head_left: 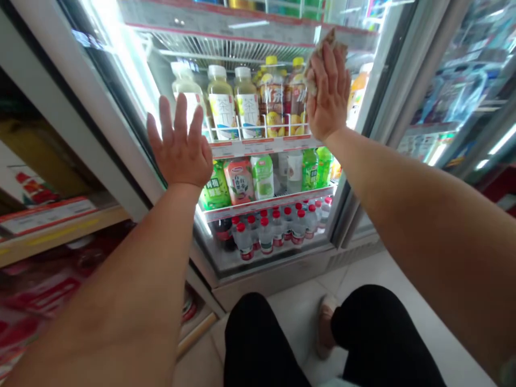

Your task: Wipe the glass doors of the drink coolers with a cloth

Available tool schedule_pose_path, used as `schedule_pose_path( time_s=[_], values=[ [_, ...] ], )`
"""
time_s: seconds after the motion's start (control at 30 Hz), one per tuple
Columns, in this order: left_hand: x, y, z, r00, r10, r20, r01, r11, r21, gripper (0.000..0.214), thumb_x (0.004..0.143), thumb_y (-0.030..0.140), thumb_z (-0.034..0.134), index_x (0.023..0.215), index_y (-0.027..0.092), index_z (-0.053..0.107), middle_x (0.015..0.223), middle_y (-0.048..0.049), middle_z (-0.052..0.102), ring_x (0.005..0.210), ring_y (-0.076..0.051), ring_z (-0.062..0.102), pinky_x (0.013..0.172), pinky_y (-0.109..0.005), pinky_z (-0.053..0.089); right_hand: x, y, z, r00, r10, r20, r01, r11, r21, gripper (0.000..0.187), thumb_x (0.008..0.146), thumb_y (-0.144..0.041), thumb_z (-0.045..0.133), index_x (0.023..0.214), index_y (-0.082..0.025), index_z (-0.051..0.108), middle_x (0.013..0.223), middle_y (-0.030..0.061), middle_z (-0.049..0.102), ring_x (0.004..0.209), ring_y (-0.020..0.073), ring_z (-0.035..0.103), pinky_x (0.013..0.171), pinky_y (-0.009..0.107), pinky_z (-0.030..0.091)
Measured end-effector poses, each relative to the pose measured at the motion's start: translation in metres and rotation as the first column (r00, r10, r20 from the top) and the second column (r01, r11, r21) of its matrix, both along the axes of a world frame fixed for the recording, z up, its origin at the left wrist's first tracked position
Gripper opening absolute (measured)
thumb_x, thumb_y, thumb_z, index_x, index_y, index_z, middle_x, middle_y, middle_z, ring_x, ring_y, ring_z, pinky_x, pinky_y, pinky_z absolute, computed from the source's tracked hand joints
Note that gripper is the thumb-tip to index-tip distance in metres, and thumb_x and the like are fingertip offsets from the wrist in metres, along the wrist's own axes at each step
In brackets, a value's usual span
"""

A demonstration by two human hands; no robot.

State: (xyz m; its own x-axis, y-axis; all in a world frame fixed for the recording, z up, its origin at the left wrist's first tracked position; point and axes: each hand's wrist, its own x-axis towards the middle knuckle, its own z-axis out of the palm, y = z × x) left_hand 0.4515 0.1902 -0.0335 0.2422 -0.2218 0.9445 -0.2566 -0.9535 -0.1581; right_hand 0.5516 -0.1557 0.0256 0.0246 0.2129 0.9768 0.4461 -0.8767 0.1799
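Observation:
My left hand (179, 142) lies flat against the glass door (133, 97) of a drinks cooler, fingers spread and holding nothing. My right hand (328, 91) presses a beige cloth (322, 48) against the same glass higher up and to the right, fingers stretched flat over it. Behind the glass stand pale tea bottles (221, 102) and yellow-capped bottles (278, 97) on an upper shelf. Green and pink bottles (242, 180) fill the shelf below. Red-capped water bottles (278, 228) sit at the bottom.
I crouch on a pale tiled floor (298, 317), my knees in black trousers (258, 344) close to the cooler's base. A store shelf with red packages (44, 290) is at my left. A second glass cooler door (451, 97) stands to the right.

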Motion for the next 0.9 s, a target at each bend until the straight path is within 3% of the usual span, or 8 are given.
schedule_pose_path(
  time_s=[0.13, 0.27, 0.47, 0.67, 0.9],
  values=[
    [0.001, 0.002, -0.001, 1.000, -0.023, -0.010, 0.023, 1.000, -0.003, 0.069, 0.098, 0.019, 0.054, 0.163, 0.027, 0.032, 0.171, 0.0025, 0.017, 0.160, -0.027, 0.004, 0.128, -0.065, 0.000, 0.005, 0.001, -0.003, 1.000, 0.003, 0.002, -0.003, 0.999, 0.034, 0.058, 0.106, -0.035, 0.028, 0.158, -0.015, 0.040, 0.165, 0.0121, 0.036, 0.158, 0.0308, 0.023, 0.127, 0.057, 0.026],
    [0.000, 0.003, -0.001, 1.000, 0.025, 0.011, -0.025, 0.999, 0.040, 0.070, 0.100, 0.017, 0.051, 0.165, 0.027, 0.027, 0.172, 0.0021, 0.014, 0.161, -0.025, 0.001, 0.128, -0.062, 0.002, -0.002, 0.002, -0.004, 0.997, -0.068, -0.034, 0.069, 0.997, 0.024, 0.058, 0.105, -0.039, 0.030, 0.159, -0.021, 0.038, 0.167, 0.0066, 0.036, 0.158, 0.0274, 0.024, 0.129, 0.050, 0.026],
    [-0.003, 0.003, 0.000, 0.999, -0.022, -0.044, 0.022, 1.000, -0.005, 0.071, 0.099, 0.020, 0.053, 0.165, 0.028, 0.028, 0.172, -0.0004, 0.015, 0.161, -0.027, 0.001, 0.128, -0.063, -0.004, -0.003, -0.001, -0.014, 0.993, -0.075, -0.096, 0.074, 0.997, -0.019, 0.060, 0.102, -0.036, 0.033, 0.160, -0.020, 0.036, 0.169, 0.0065, 0.032, 0.160, 0.0283, 0.020, 0.129, 0.056, 0.024],
    [0.003, 0.007, -0.001, 0.992, 0.079, 0.101, -0.089, 0.991, 0.097, 0.079, 0.096, 0.020, 0.054, 0.166, 0.032, 0.020, 0.172, -0.0034, 0.019, 0.160, -0.029, 0.008, 0.124, -0.068, 0.013, 0.004, -0.005, -0.029, 0.990, -0.051, -0.128, 0.043, 0.997, -0.065, 0.061, 0.100, -0.034, 0.034, 0.158, -0.017, 0.042, 0.168, 0.0085, 0.033, 0.159, 0.0306, 0.021, 0.129, 0.058, 0.021],
    [0.003, 0.007, -0.001, 0.988, 0.111, 0.111, -0.122, 0.988, 0.095, 0.077, 0.097, 0.022, 0.052, 0.166, 0.033, 0.020, 0.172, -0.0040, 0.021, 0.160, -0.027, 0.008, 0.125, -0.066, 0.014, 0.010, -0.011, -0.057, 0.991, -0.023, -0.132, 0.013, 0.997, -0.075, 0.061, 0.099, -0.031, 0.036, 0.159, -0.022, 0.039, 0.168, 0.0058, 0.033, 0.159, 0.0287, 0.021, 0.128, 0.057, 0.020]
  ],
)
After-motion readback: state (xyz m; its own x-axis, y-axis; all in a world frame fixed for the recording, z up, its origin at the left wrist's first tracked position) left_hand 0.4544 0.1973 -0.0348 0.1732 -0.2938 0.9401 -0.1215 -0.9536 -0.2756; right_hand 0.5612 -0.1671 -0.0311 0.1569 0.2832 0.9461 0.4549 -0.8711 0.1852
